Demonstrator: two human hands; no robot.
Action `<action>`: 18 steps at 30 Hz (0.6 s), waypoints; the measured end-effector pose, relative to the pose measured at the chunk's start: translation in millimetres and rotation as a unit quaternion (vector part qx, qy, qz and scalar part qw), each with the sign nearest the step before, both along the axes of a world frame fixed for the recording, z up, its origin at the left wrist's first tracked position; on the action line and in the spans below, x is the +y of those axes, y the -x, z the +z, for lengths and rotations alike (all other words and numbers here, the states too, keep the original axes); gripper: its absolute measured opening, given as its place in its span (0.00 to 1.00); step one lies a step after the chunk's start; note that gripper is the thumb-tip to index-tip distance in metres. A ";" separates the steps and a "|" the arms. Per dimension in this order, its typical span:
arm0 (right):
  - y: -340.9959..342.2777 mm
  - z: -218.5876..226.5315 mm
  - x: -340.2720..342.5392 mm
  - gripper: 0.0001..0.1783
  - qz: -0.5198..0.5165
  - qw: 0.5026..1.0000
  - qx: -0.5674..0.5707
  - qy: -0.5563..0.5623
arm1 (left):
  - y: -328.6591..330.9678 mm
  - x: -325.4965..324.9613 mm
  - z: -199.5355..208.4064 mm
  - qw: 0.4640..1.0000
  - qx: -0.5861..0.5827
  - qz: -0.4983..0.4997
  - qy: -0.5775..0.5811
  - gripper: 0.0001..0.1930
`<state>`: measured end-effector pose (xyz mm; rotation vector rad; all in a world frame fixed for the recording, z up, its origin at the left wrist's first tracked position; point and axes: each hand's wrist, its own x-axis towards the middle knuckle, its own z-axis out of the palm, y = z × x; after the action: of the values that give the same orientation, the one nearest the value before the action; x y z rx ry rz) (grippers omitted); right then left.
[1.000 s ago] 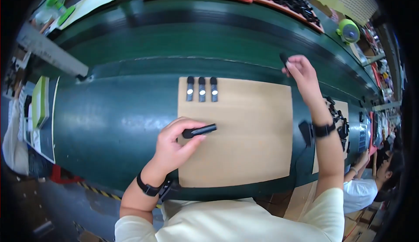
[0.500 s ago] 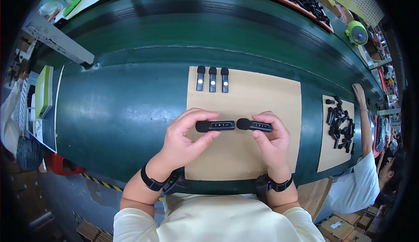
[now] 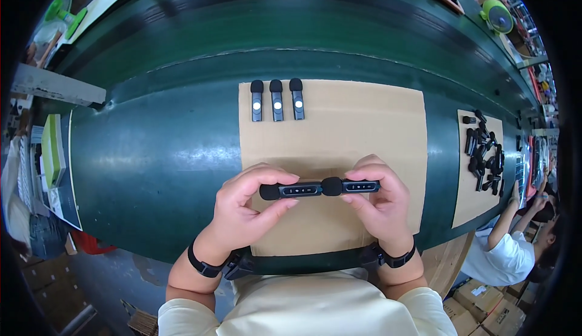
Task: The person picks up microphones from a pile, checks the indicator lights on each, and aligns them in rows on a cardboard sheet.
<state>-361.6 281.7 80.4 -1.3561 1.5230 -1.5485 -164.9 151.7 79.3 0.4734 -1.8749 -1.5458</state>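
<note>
My left hand (image 3: 242, 199) pinches a black clip-on wireless microphone (image 3: 301, 189) between thumb and fingers. It lies sideways, its round foam tip pointing left. Another such microphone (image 3: 362, 186) is gripped by my right hand (image 3: 383, 199), its foam tip also to the left and touching or almost touching the first one's right end. Both show a narrow side with small marks. Below them lies a tan cardboard sheet (image 3: 339, 124). At its far left corner three similar microphones (image 3: 277, 107) stand in a row, foam ends away from me, each with a round white spot.
A green work surface (image 3: 157, 148) carries the cardboard. On the right, a second cardboard sheet (image 3: 470, 206) bears a pile of black microphones (image 3: 482, 154). A co-worker in a white shirt (image 3: 506, 254) sits beyond it. A grey post (image 3: 57, 84) stands at the left.
The two held microphones have come closer together, end to end. My view has shifted slightly. The co-worker's arm has drawn back toward their body.
</note>
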 end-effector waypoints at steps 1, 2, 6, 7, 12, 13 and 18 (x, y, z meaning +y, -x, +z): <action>1.3 0.8 0.2 0.18 0.003 1.000 0.017 0.002 | 0.5 0.2 0.2 1.000 0.000 -0.003 -0.001 0.17; 2.1 1.7 0.0 0.18 0.001 1.000 0.018 0.001 | 1.0 0.1 0.2 1.000 0.001 -0.005 -0.002 0.17; 1.3 4.5 0.6 0.17 0.003 1.000 0.016 -0.006 | -0.9 -0.1 -1.3 1.000 -0.010 -0.003 0.000 0.17; 1.7 5.1 0.7 0.16 0.005 1.000 0.018 -0.005 | -1.0 0.6 -1.7 1.000 -0.009 -0.004 -0.001 0.17; 2.4 5.1 0.7 0.16 0.007 1.000 0.029 0.004 | -2.1 1.5 -1.9 1.000 0.004 0.000 -0.008 0.16; 2.0 5.0 0.7 0.16 0.004 0.999 0.032 0.006 | -2.1 1.7 -1.3 1.000 0.001 -0.002 -0.009 0.16; 1.1 5.1 0.1 0.16 -0.001 1.000 0.030 0.008 | -1.0 1.9 0.2 1.000 -0.005 -0.007 -0.009 0.16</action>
<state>-362.7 281.7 85.5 -1.4231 1.5503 -1.5371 -163.8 153.6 79.5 0.4782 -1.8777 -1.5732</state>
